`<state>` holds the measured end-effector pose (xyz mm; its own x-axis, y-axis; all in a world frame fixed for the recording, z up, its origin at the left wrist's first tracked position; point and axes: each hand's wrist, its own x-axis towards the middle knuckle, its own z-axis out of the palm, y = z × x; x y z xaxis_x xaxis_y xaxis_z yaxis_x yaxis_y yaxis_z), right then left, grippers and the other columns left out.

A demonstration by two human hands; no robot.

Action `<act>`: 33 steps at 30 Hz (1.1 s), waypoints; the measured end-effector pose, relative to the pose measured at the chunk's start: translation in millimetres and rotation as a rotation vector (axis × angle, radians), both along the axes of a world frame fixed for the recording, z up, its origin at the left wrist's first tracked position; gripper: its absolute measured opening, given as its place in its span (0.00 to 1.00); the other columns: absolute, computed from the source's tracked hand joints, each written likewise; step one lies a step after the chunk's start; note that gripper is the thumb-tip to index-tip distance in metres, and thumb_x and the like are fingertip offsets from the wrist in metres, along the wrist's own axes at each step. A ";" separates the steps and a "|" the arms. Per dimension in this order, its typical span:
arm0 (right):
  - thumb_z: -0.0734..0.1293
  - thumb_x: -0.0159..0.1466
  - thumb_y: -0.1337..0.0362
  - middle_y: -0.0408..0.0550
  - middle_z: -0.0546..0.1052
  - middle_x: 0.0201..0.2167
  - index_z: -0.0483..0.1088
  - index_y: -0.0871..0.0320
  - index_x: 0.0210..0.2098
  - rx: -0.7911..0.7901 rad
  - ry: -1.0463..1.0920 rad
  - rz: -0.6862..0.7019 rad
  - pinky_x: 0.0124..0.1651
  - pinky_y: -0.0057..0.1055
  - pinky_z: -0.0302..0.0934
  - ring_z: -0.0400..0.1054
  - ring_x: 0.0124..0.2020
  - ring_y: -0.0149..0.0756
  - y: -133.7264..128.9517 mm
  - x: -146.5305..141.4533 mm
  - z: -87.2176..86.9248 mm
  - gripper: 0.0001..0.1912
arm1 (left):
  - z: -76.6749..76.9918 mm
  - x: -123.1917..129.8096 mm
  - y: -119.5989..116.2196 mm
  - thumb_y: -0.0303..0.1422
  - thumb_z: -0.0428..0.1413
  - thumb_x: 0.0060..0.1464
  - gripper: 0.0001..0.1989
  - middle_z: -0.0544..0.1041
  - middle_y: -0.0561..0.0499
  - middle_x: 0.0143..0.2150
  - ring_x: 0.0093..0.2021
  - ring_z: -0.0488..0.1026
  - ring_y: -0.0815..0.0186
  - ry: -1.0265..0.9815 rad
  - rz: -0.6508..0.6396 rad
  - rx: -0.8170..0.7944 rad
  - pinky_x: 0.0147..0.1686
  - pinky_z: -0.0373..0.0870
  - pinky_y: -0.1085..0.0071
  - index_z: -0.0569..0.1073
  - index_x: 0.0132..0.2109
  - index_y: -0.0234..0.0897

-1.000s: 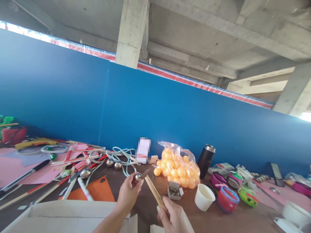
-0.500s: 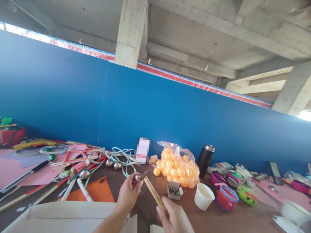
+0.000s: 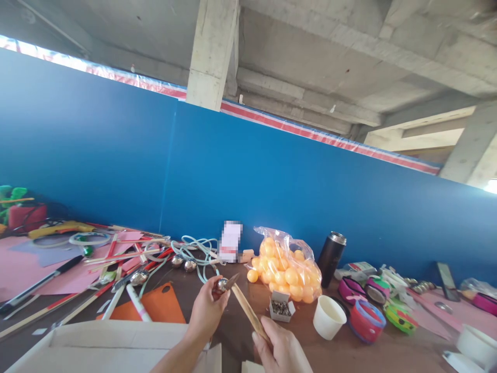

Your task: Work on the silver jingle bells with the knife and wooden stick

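Observation:
My left hand (image 3: 206, 309) is closed, its thumb and fingers pinching a shiny silver ball (image 3: 222, 284). In my right hand (image 3: 281, 344) is a wooden-handled hammer (image 3: 247, 312), gripped low on the handle and tilted up to the left. Its dark, tapered head touches or nearly touches the ball; the fingers hide part of the contact. Beyond my right hand stands a small open box of metal tacks (image 3: 281, 306). A white paper cup (image 3: 329, 317) is to the right of that box.
A clear bag of orange balls (image 3: 287, 269) and a black flask (image 3: 333, 259) stand near the blue partition (image 3: 272, 171). Left lie pale cords (image 3: 194, 246), sticks, an orange sheet (image 3: 161, 305) and a yellow glue gun (image 3: 62, 228). Colourful wrist straps (image 3: 367, 321) lie right; white board (image 3: 116, 342) in front.
The view has shifted slightly, so the scene sits a little further right. Both hands keep the same grips, with the hammer head still beside the ball.

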<state>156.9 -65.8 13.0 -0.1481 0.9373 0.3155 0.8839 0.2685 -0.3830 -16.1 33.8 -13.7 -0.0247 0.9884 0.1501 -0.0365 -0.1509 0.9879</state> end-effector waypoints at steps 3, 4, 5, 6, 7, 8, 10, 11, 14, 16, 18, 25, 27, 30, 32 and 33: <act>0.54 0.62 0.59 0.43 0.71 0.21 0.59 0.55 0.28 -0.001 -0.023 -0.006 0.25 0.24 0.52 0.67 0.23 0.34 -0.4 -0.5 0.7 0.10 | -4.5 0.6 3.5 0.40 0.57 0.41 0.25 0.76 0.47 0.37 0.33 0.74 0.65 -0.009 0.036 0.031 0.33 0.70 0.72 0.67 0.47 0.34; 0.54 0.62 0.59 0.43 0.71 0.21 0.59 0.55 0.28 -0.003 -0.030 -0.004 0.25 0.24 0.52 0.67 0.23 0.34 -0.6 -0.6 0.7 0.09 | -5.3 0.7 4.1 0.39 0.58 0.40 0.25 0.76 0.47 0.37 0.33 0.74 0.65 -0.019 0.043 0.037 0.33 0.70 0.72 0.67 0.46 0.34; 0.54 0.62 0.60 0.43 0.71 0.21 0.59 0.55 0.28 -0.006 -0.036 -0.002 0.25 0.24 0.52 0.67 0.22 0.34 -0.7 -0.7 0.6 0.09 | -5.7 0.8 4.3 0.38 0.58 0.39 0.25 0.76 0.47 0.36 0.32 0.74 0.65 -0.028 0.045 0.041 0.33 0.70 0.71 0.68 0.46 0.33; 0.55 0.62 0.60 0.43 0.71 0.21 0.59 0.55 0.28 -0.007 -0.040 0.001 0.25 0.24 0.51 0.67 0.22 0.34 -0.8 -0.6 0.3 0.09 | -5.6 0.9 4.2 0.38 0.58 0.38 0.25 0.76 0.47 0.35 0.32 0.74 0.65 -0.032 0.047 0.043 0.33 0.70 0.71 0.68 0.46 0.33; 0.55 0.62 0.60 0.43 0.71 0.21 0.59 0.55 0.28 -0.008 -0.041 0.005 0.24 0.24 0.51 0.66 0.21 0.34 -0.9 -0.6 0.0 0.08 | -5.1 0.9 3.7 0.38 0.58 0.39 0.24 0.76 0.48 0.34 0.31 0.74 0.66 -0.031 0.045 0.043 0.32 0.70 0.72 0.68 0.45 0.34; 0.55 0.62 0.60 0.43 0.71 0.21 0.59 0.55 0.28 -0.008 -0.039 0.010 0.24 0.24 0.51 0.66 0.21 0.34 -0.9 -0.6 -0.3 0.08 | -4.2 0.9 2.9 0.38 0.58 0.39 0.24 0.76 0.48 0.33 0.30 0.73 0.66 -0.027 0.038 0.040 0.31 0.70 0.72 0.68 0.45 0.34; 0.55 0.62 0.60 0.43 0.71 0.21 0.59 0.55 0.28 -0.001 -0.028 0.019 0.24 0.23 0.51 0.66 0.21 0.33 -1.1 -0.8 -0.2 0.08 | -1.9 1.0 0.8 0.38 0.56 0.41 0.22 0.75 0.49 0.33 0.30 0.73 0.67 -0.018 0.012 0.025 0.29 0.69 0.73 0.67 0.46 0.35; 0.55 0.62 0.60 0.43 0.71 0.20 0.59 0.55 0.28 0.004 -0.025 0.020 0.24 0.23 0.51 0.66 0.21 0.33 -1.3 -1.0 0.4 0.08 | -0.6 1.1 -0.3 0.38 0.55 0.42 0.22 0.75 0.49 0.34 0.30 0.72 0.67 -0.016 0.000 0.009 0.28 0.69 0.74 0.67 0.46 0.36; 0.55 0.62 0.60 0.43 0.71 0.21 0.59 0.55 0.28 0.004 -0.042 0.013 0.24 0.23 0.51 0.67 0.21 0.34 -2.6 -1.9 4.1 0.09 | 2.1 1.6 -2.8 0.39 0.54 0.44 0.22 0.74 0.49 0.37 0.31 0.72 0.68 -0.021 -0.018 -0.029 0.27 0.70 0.75 0.65 0.47 0.37; 0.55 0.62 0.60 0.44 0.71 0.22 0.59 0.55 0.28 -0.016 -0.058 0.012 0.25 0.24 0.51 0.67 0.22 0.35 -3.8 -2.5 7.4 0.09 | 2.4 1.8 -3.4 0.39 0.53 0.44 0.22 0.74 0.49 0.38 0.32 0.72 0.68 -0.020 -0.020 -0.035 0.27 0.69 0.75 0.64 0.48 0.37; 0.55 0.62 0.61 0.44 0.72 0.23 0.59 0.55 0.29 -0.042 -0.059 0.013 0.26 0.24 0.52 0.68 0.24 0.35 -5.0 -3.1 10.3 0.08 | 1.5 1.6 -3.3 0.38 0.53 0.45 0.22 0.74 0.49 0.38 0.31 0.72 0.68 -0.005 -0.030 -0.019 0.28 0.69 0.75 0.64 0.48 0.37; 0.56 0.60 0.62 0.42 0.70 0.20 0.60 0.56 0.28 -0.099 -0.067 0.013 0.24 0.23 0.50 0.65 0.22 0.33 -7.4 -10.1 15.4 0.07 | -1.3 -1.4 -2.4 0.33 0.54 0.42 0.19 0.76 0.51 0.36 0.34 0.72 0.67 0.123 -0.010 0.106 0.38 0.67 0.72 0.68 0.45 0.36; 0.57 0.59 0.63 0.42 0.70 0.20 0.61 0.55 0.28 -0.095 -0.078 0.015 0.24 0.23 0.50 0.65 0.21 0.33 -8.2 -11.4 14.9 0.06 | 1.5 -2.0 -4.4 0.33 0.54 0.42 0.18 0.76 0.51 0.36 0.34 0.72 0.67 0.150 -0.007 0.106 0.38 0.66 0.73 0.68 0.44 0.37; 0.57 0.59 0.63 0.41 0.70 0.21 0.61 0.55 0.29 -0.096 -0.089 0.023 0.23 0.23 0.49 0.65 0.21 0.33 -8.5 -10.9 13.8 0.05 | 7.5 -2.6 -9.0 0.33 0.53 0.43 0.16 0.76 0.52 0.35 0.35 0.72 0.66 0.190 -0.017 0.097 0.37 0.65 0.74 0.69 0.43 0.38; 0.57 0.60 0.63 0.42 0.70 0.21 0.61 0.55 0.29 -0.086 -0.074 0.026 0.24 0.23 0.50 0.66 0.22 0.33 -7.6 -9.3 13.4 0.05 | 10.3 -2.6 -11.4 0.33 0.53 0.44 0.15 0.77 0.52 0.35 0.34 0.72 0.66 0.221 -0.023 0.082 0.36 0.65 0.75 0.70 0.42 0.39; 0.56 0.60 0.62 0.42 0.70 0.22 0.61 0.56 0.30 -0.080 -0.061 0.024 0.25 0.23 0.51 0.67 0.23 0.34 -7.0 -8.3 13.5 0.06 | 10.8 -2.5 -12.0 0.34 0.52 0.44 0.15 0.77 0.52 0.34 0.33 0.73 0.66 0.233 -0.025 0.068 0.35 0.65 0.75 0.70 0.43 0.39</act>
